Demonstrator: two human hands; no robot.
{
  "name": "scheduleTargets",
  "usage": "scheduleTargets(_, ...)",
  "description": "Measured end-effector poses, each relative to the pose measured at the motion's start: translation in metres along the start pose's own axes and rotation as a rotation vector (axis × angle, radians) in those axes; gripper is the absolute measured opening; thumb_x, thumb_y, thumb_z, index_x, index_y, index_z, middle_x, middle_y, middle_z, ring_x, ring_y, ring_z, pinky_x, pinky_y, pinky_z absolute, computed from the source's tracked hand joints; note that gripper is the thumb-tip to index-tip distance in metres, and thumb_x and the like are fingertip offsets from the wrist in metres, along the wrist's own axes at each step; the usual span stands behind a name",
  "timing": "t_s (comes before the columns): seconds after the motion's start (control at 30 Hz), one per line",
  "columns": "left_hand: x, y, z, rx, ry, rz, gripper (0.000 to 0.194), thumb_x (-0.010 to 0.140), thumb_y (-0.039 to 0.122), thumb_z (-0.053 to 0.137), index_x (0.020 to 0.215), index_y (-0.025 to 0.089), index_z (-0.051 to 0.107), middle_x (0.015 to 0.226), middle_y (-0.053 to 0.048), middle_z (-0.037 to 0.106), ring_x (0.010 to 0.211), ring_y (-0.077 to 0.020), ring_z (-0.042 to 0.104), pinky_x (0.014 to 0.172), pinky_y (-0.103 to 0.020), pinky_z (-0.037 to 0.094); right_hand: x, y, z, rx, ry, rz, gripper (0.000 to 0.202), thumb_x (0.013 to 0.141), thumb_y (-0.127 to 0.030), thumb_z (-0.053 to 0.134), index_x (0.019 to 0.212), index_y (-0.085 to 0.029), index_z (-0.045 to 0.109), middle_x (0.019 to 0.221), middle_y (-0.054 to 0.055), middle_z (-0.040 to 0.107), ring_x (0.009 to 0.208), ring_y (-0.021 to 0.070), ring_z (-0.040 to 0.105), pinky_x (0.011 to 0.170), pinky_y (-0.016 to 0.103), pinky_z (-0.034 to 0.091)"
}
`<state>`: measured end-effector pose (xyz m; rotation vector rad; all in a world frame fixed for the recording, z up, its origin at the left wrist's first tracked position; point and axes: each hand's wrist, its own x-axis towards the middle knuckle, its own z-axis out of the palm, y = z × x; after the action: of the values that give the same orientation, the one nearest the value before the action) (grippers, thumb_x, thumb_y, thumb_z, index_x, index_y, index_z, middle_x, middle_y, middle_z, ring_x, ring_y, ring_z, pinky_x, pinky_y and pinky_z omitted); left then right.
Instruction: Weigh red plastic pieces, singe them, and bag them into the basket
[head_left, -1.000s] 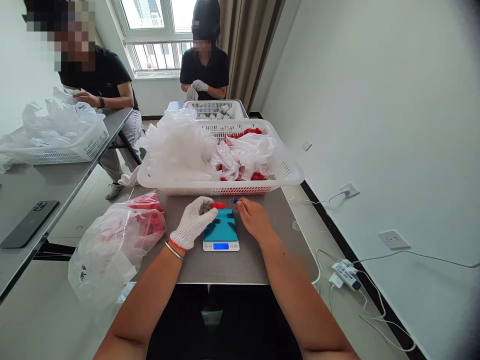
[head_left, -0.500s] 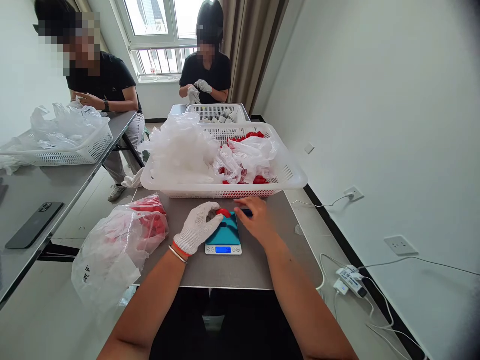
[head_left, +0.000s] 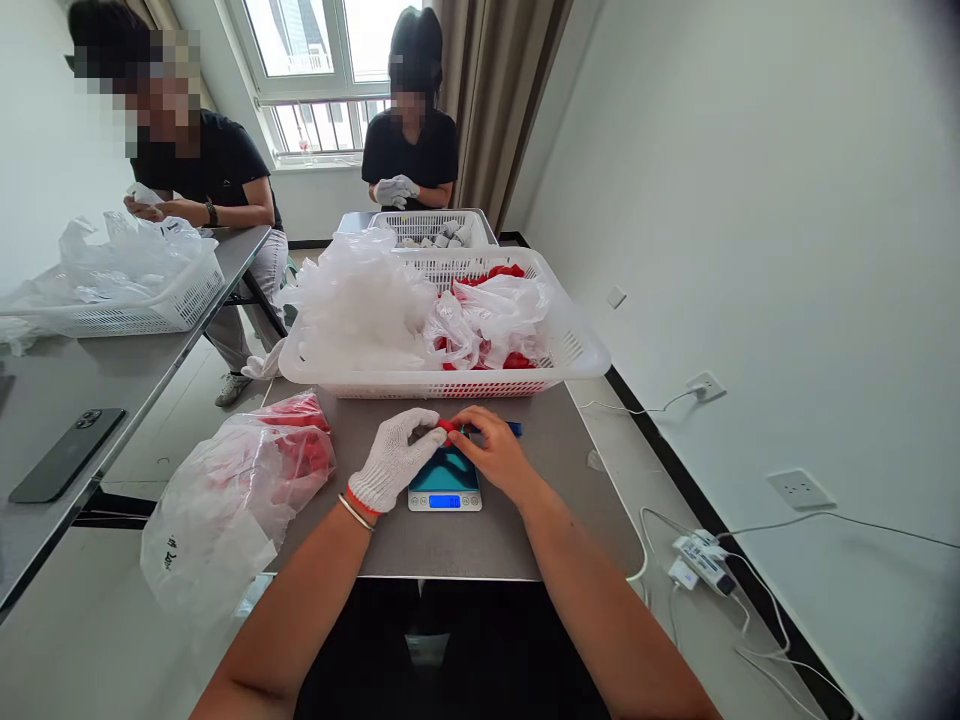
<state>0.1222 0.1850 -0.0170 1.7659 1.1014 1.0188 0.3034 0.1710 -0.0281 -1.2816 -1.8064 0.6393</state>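
At the near edge of the tabletop the grey surface lies bare, and just beyond it sits a small scale with a lit blue display and a teal top. Over the scale's far part the two hands meet at a red piece. The left hand, in a white knitted glove with an orange cuff, has its grip closed on the piece's left end, thumb below and curled fingers above. The bare right hand has its grip pinched at the other end, thumb and forefinger tips together on the red, the space behind them slightly rounded. A blue object pokes out beyond the right hand's knuckles; whether that hand holds it cannot be told. Left of the scale, a clear bag with red contents slumps over the tabletop's side. Past the hands stands a large white basket bearing pale plastic bags and red items. Farther back is a smaller basket of greyish pieces, with a person in white gloves behind it, before a window.
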Motion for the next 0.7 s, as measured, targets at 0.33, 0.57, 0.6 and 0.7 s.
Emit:
scheduleTargets(0.33, 0.0004, 0.0022, 0.0014, -0.164, 0.013, 0.009, 0.016, 0.084, 0.033, 0.064, 0.087, 0.017, 0.067, 0.092, -0.006, 0.069, 0.085, -0.0173, 0.063, 0.079, -0.03, 0.052, -0.0025, -0.0015, 0.003, -0.267, 0.135, -0.24, 0.012, 0.091, -0.028, 0.061, 0.094, -0.021, 0.07, 0.09, 0.007, 0.071, 0.086, 0.0229, 0.061, 0.083, 0.039, 0.042)
scheduleTargets(0.57, 0.0027, 0.0005, -0.0034, -0.053, -0.005, 0.18, 0.011, 0.085, 0.027, 0.063, 0.086, 0.018, 0.068, 0.099, -0.008, 0.068, 0.094, -0.0184, 0.064, 0.084, -0.031, 0.052, -0.0034, -0.0064, 0.0047, -0.171, 0.043, -0.111, 0.013, 0.089, -0.033, 0.061, 0.088, -0.021, 0.064, 0.081, 0.004, 0.067, 0.079, 0.0212, 0.06, 0.08, 0.038, 0.041)
scheduleTargets(0.6, 0.0026, 0.0004, -0.0039, -0.05, -0.008, 0.192, 0.011, 0.086, 0.027, 0.062, 0.087, 0.018, 0.068, 0.1, -0.008, 0.068, 0.095, -0.0185, 0.065, 0.084, -0.032, 0.052, -0.0032, -0.0066, 0.0046, -0.121, 0.012, -0.076, 0.016, 0.089, -0.035, 0.059, 0.086, -0.021, 0.063, 0.08, 0.004, 0.066, 0.079, 0.0208, 0.06, 0.079, 0.038, 0.041)
scheduleTargets(0.7, 0.0014, 0.0002, -0.0041, -0.059, 0.062, 0.157, 0.012, 0.087, 0.028, 0.062, 0.092, 0.018, 0.066, 0.1, -0.008, 0.068, 0.094, -0.0183, 0.065, 0.082, -0.031, 0.053, -0.0028, -0.0055, 0.0049, 0.109, 0.018, 0.067, 0.022, 0.09, -0.041, 0.055, 0.089, -0.021, 0.06, 0.085, 0.005, 0.066, 0.081, 0.0199, 0.061, 0.077, 0.035, 0.045)
